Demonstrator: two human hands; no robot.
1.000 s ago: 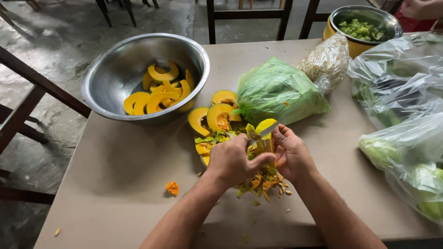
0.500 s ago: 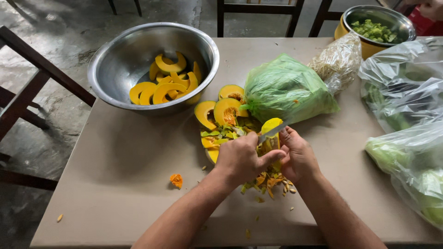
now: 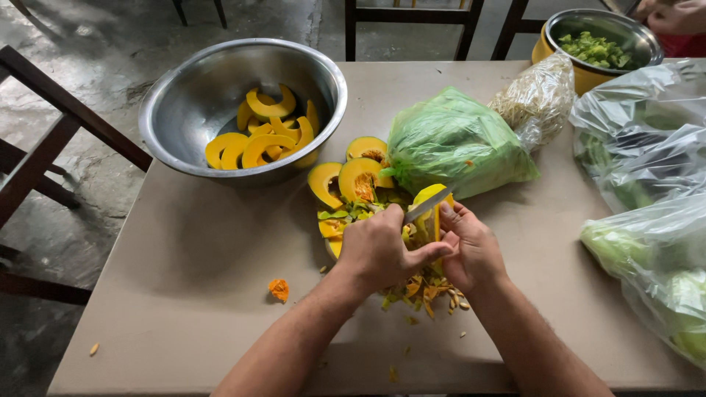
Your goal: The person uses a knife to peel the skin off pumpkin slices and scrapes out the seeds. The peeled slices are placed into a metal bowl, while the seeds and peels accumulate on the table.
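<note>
A grey-brown table (image 3: 184,279) stands on a wet concrete floor, with dark chair frames at its far edge. The left hand (image 3: 379,246) is closed round a knife (image 3: 429,204), whose blade crosses the top of a yellow pumpkin slice (image 3: 434,198). The right hand (image 3: 471,246) curls its fingers about that slice and holds it upright above a heap of peelings and seeds (image 3: 426,290). Just beyond lie three unpeeled pumpkin wedges (image 3: 357,176). A steel bowl (image 3: 176,88) holds peeled crescents, perhaps seven, since they overlap. One green bag (image 3: 456,140), one bag of sprouts (image 3: 540,95), two clear bags of greens (image 3: 640,147) and one pot of chopped greens (image 3: 588,44) complete the table.
</note>
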